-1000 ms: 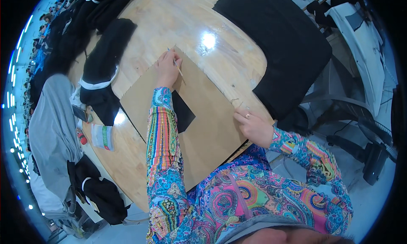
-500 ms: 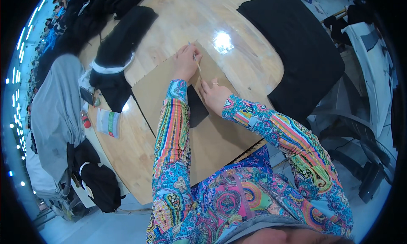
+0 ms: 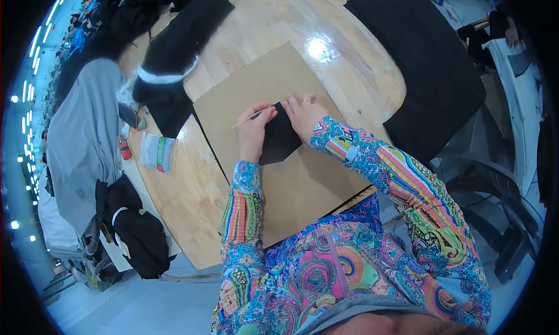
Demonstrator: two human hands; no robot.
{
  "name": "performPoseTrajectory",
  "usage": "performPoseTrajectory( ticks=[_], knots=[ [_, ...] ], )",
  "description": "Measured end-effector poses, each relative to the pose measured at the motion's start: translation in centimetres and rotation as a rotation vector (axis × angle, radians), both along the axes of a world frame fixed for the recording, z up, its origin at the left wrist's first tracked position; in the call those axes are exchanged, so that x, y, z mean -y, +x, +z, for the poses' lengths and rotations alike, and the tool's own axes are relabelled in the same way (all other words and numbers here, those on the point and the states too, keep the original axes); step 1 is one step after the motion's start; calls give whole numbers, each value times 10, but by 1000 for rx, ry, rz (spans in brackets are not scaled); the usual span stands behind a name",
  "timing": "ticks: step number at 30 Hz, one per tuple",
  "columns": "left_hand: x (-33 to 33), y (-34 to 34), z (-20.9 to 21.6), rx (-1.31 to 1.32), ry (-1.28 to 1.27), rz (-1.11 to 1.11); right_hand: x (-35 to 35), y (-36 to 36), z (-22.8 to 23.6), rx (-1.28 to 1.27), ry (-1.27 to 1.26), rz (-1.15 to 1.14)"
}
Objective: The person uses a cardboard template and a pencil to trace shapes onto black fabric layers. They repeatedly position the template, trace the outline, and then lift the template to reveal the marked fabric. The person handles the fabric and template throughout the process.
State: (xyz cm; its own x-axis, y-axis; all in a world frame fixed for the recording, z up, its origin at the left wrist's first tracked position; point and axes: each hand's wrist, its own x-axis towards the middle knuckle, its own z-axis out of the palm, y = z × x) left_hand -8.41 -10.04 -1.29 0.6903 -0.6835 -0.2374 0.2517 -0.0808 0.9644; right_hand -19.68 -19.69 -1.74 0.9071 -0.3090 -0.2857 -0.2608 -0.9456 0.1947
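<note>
My left hand [image 3: 252,138] is closed around a slim, pale pen [image 3: 246,122], pinched between thumb and fingers; its far end lies by the upper corner of a small black piece of cloth [image 3: 282,141]. This piece is pocket-shaped and rests on a large brown cardboard sheet [image 3: 317,177] with notched edges. Beside the pen, my right hand [image 3: 307,119] lies with its fingers stretched out at the upper right edge of the black piece, a ring on one finger. Part of the piece's edges is hidden under my hands.
Large black cloth panels lie on the wooden table [image 3: 192,218], one at the right [image 3: 437,73] and one at the left [image 3: 180,38]. A plastic packet [image 3: 157,152] and a red bottle [image 3: 124,148] sit left of the cardboard. A dark fan [image 3: 495,201] stands at the lower right.
My left hand has moved from the cardboard's top corner down to the left of the black piece, pen still in it. My right hand has shifted slightly up, its fingers now flat.
</note>
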Motion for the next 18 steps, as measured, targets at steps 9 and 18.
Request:
performPoseTrajectory(
  ticks=[9,18],
  knots=[
    [10,-6,-4,531,223,40,-3,4,5,-4,-14,11],
    [9,-6,0,590,283,28,-6,5,7,-31,-70,16]
  ],
)
